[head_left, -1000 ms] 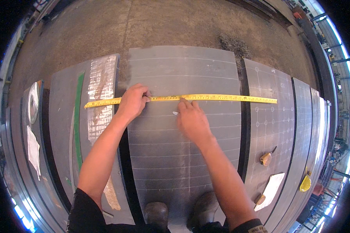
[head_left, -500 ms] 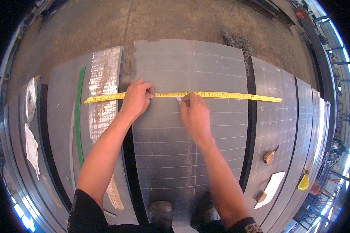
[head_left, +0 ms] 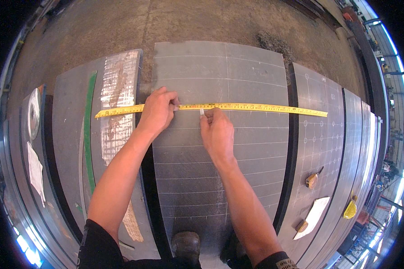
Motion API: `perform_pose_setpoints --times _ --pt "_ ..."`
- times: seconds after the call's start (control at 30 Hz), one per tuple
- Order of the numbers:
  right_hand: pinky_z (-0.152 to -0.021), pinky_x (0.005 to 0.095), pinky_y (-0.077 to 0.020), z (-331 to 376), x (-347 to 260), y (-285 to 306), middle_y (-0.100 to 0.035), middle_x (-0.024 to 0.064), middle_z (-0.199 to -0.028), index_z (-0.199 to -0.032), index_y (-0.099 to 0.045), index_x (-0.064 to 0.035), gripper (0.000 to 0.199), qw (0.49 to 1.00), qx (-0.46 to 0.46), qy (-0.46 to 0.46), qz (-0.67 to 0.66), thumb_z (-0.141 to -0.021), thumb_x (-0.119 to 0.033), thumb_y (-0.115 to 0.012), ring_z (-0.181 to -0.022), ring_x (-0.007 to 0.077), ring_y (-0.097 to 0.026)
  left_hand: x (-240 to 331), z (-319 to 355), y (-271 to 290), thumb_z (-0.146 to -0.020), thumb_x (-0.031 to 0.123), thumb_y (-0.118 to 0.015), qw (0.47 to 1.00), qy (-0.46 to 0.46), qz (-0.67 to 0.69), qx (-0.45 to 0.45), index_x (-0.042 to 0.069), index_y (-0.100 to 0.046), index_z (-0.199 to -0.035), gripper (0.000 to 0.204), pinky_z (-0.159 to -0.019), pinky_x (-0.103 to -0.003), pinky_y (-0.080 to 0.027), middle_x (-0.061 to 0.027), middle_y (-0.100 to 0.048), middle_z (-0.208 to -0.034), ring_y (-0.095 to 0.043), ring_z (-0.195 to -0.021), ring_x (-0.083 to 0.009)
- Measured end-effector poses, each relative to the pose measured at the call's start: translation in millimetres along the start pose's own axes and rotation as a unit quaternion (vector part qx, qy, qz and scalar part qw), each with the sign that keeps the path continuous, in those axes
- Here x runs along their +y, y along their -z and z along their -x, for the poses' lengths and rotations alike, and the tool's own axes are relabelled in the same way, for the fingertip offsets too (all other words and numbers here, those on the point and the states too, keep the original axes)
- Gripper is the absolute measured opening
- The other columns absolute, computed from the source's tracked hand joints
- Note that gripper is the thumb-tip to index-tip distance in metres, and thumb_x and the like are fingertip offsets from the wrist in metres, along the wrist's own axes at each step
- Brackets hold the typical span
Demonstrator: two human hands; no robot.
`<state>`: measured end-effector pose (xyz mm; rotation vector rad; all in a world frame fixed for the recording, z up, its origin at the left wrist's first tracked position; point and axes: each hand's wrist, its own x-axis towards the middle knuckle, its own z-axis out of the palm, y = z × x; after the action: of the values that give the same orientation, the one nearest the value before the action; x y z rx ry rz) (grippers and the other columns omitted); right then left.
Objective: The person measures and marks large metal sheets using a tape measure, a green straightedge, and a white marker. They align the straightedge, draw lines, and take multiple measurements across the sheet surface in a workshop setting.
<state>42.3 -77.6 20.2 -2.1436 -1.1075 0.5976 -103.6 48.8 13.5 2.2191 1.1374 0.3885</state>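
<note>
A yellow measuring tape blade point(head_left: 251, 108) runs crosswise over the grey metal plate point(head_left: 256, 161) in front of me, reaching onto the plates on both sides. At this plate's left edge, my left hand point(head_left: 159, 109) is closed over the blade, its fingertips pinching it near a small pale spot. My right hand point(head_left: 218, 134) pinches a short white marking chalk point(head_left: 201, 112), whose tip meets the near edge of the blade. Thin white lines cross the plate, and a long one runs lengthwise. The undersides of my left fingers are hidden.
The left plate bears a green strip point(head_left: 90, 130) and a white-streaked board point(head_left: 117, 98). On the right plate, marked with small circles, lie a tape measure case point(head_left: 311, 180) and a white sheet point(head_left: 313, 217). Farther right sits a yellow tool point(head_left: 350, 209). Dark gaps separate the plates.
My right hand has shifted left along the blade with the chalk, which now stands more upright. My left hand stays at the plate's left edge. The view has moved slightly.
</note>
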Motion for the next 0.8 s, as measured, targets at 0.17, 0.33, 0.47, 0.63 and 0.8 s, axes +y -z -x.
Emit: perform_pose_setpoints --times 0.17,0.33,0.47,0.63,0.8 --pt "-0.075 0.0527 -0.0525 1 1 3 -0.067 0.0232 -0.091 -0.096 -0.060 0.0022 0.015 0.999 0.004 -0.034 -0.005 -0.092 -0.012 -0.064 -0.084 0.0431 -0.067 2 -1 0 -0.078 -0.005 -0.068 1.000 0.000 0.004 -0.006 0.000 -0.063 -0.086 0.010 -0.079 -0.048 -0.048 -0.0164 -0.058 -0.089 -0.061 -0.091 -0.0390" --pt "-0.075 0.0513 -0.0521 2 7 18 -0.067 0.0219 -0.090 -0.095 -0.060 0.0016 0.015 0.999 0.024 -0.035 0.004 -0.092 -0.013 -0.064 -0.082 0.0417 -0.067 6 1 4 -0.077 -0.003 -0.069 1.000 0.006 0.003 -0.003 -0.001 -0.062 -0.085 0.011 -0.081 -0.048 -0.047 -0.0165 -0.058 -0.088 -0.060 -0.092 -0.0399" --pt "-0.074 0.0512 -0.0517 -2 12 20 -0.067 0.0219 -0.090 -0.095 -0.060 0.0018 0.015 0.999 0.039 -0.014 0.021 -0.093 -0.012 -0.065 -0.081 0.0417 -0.067 2 0 3 -0.077 -0.003 -0.069 1.000 0.004 0.008 -0.010 -0.001 -0.062 -0.086 0.012 -0.082 -0.047 -0.047 -0.0164 -0.058 -0.089 -0.060 -0.094 -0.0394" --pt "-0.073 0.0515 -0.0514 -2 14 21 -0.066 0.0221 -0.089 -0.093 -0.059 0.0027 0.016 0.998 0.047 -0.030 0.011 -0.092 -0.012 -0.066 -0.082 0.0421 -0.067 4 0 2 -0.078 -0.002 -0.071 1.000 0.013 0.012 -0.014 -0.001 -0.063 -0.087 0.012 -0.082 -0.048 -0.047 -0.0160 -0.058 -0.090 -0.060 -0.094 -0.0388" --pt "-0.072 0.0520 -0.0514 -1 17 20 -0.066 0.0218 -0.087 -0.093 -0.059 0.0025 0.016 0.998 0.052 -0.019 0.023 -0.092 -0.012 -0.066 -0.081 0.0421 -0.066 2 0 1 -0.079 -0.002 -0.070 1.000 0.002 0.007 -0.002 0.000 -0.065 -0.086 0.009 -0.081 -0.048 -0.048 -0.0157 -0.058 -0.088 -0.060 -0.091 -0.0381"
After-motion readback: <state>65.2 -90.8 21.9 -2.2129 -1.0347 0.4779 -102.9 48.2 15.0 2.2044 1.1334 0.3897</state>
